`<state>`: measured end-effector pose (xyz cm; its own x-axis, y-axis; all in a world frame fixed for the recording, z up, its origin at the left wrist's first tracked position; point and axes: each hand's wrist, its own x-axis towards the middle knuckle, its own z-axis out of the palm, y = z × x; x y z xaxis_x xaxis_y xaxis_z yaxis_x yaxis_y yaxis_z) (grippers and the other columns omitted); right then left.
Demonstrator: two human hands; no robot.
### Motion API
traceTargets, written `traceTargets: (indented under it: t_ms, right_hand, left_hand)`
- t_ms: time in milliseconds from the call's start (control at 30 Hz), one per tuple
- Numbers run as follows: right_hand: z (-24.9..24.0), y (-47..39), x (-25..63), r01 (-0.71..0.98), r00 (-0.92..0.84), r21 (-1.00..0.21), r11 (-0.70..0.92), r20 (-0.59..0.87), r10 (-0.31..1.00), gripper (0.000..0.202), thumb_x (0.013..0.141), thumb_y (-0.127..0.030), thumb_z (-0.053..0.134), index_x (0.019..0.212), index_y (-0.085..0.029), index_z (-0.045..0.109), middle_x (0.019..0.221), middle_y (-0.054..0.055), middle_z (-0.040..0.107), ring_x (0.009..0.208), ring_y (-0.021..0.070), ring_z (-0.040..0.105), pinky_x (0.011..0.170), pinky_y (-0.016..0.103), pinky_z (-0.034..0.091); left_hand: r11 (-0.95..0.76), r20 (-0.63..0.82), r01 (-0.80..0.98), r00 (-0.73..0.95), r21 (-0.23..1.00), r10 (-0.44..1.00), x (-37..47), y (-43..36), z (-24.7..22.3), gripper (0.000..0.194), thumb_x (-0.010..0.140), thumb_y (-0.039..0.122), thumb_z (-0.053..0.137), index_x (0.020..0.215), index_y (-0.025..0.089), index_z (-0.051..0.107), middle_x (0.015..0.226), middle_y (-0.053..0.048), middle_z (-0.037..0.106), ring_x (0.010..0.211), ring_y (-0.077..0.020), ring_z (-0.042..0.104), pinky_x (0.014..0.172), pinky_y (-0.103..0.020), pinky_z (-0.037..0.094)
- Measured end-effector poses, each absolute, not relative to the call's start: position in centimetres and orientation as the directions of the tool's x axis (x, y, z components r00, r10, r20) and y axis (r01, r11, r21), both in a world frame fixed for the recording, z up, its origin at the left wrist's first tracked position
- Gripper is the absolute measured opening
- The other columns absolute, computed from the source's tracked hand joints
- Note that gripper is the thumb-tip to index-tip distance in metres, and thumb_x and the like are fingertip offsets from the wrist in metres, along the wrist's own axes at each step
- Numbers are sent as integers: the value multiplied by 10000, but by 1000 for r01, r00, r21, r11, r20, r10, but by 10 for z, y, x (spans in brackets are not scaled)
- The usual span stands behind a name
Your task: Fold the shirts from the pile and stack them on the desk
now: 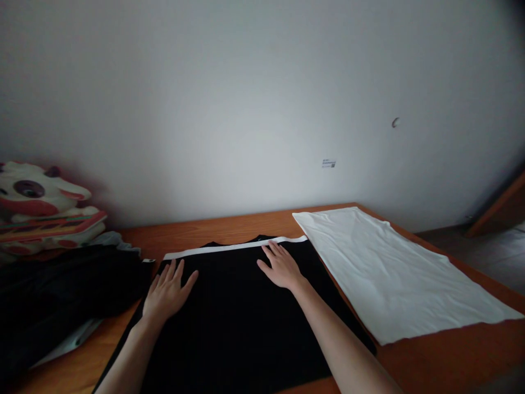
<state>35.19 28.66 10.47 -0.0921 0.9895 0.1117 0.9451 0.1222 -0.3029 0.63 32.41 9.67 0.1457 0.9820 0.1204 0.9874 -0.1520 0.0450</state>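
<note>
A black garment (233,317) with a white band (229,248) along its far edge lies spread on the wooden table (213,227). My left hand (166,290) rests flat on its far left part, fingers spread just short of the band. On the far right part lies my right hand (280,266), palm down and open, its fingertips at the band. Neither hand grips the cloth. A little black fabric shows beyond the band. To the right, a white cloth (394,273) is laid out with slight wrinkles, close beside the black garment.
A heap of dark clothes (69,295) sits on the left of the table. Behind it stands a cow-shaped toy (49,208) with a keyboard. The white wall (229,109) rises along the table's back edge, with a small label (328,163) on it.
</note>
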Motion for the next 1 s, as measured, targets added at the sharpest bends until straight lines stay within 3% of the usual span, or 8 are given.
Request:
traceTargets:
  t_ms: [100,200,433,533,633,767,1000]
  right_hand:
    - [102,289,364,960,-38,-270,67,114,993,681,1020,-605,290,1556,-195,379,1653,118,265,1553,246,152,1245,489,54]
    - [97,293,383,965,73,-260,-36,133,988,651,1017,-595,344,1545,-218,401,1652,129,265,1542,282,193,1226,534,119]
    - [82,299,413,965,90,-260,-28,230,969,631,1020,-552,383,1523,-172,421,1587,160,405,1504,258,306,1211,475,214]
    - [80,299,415,953,150,-298,-45,341,928,524,1005,-473,441,1399,-146,548,1479,169,535,1423,269,430,1181,457,280]
    - [81,296,416,938,219,-339,-68,430,876,402,963,-451,515,1218,-174,657,1318,145,640,1280,281,549,1128,455,351]
    - [86,292,414,930,242,-358,-80,436,867,406,925,-473,582,1185,-173,668,1243,129,661,1195,274,588,1082,419,392]
    - [96,280,404,930,251,-350,-110,390,886,391,939,-437,567,1230,-184,634,1284,122,647,1241,268,560,1096,414,360]
  left_hand:
    - [-173,139,984,165,43,976,-11,323,96,642,886,498,376,1451,233,528,1560,-129,469,1478,-353,351,1156,-571,311]
    - [-163,157,984,151,67,976,-17,322,96,640,885,496,367,1431,216,548,1534,-143,500,1466,-348,375,1156,-577,313]
    - [-125,191,982,98,139,977,-11,324,94,680,885,554,336,1400,180,574,1513,-164,518,1455,-349,394,1171,-590,291]
    - [-78,207,981,40,179,978,-8,325,97,791,867,617,303,1398,90,560,1524,-199,492,1437,-353,419,1187,-549,300]
    - [-74,245,970,16,232,969,-8,326,103,807,849,643,301,1295,58,633,1423,-220,575,1335,-361,525,1137,-484,396]
    - [-34,236,971,-24,236,972,-6,324,112,772,827,694,345,1240,133,678,1351,-188,618,1227,-400,583,1026,-542,482]
    - [-62,194,977,22,205,981,-5,326,110,823,850,666,273,1361,113,605,1465,-182,551,1346,-401,506,1104,-564,414]
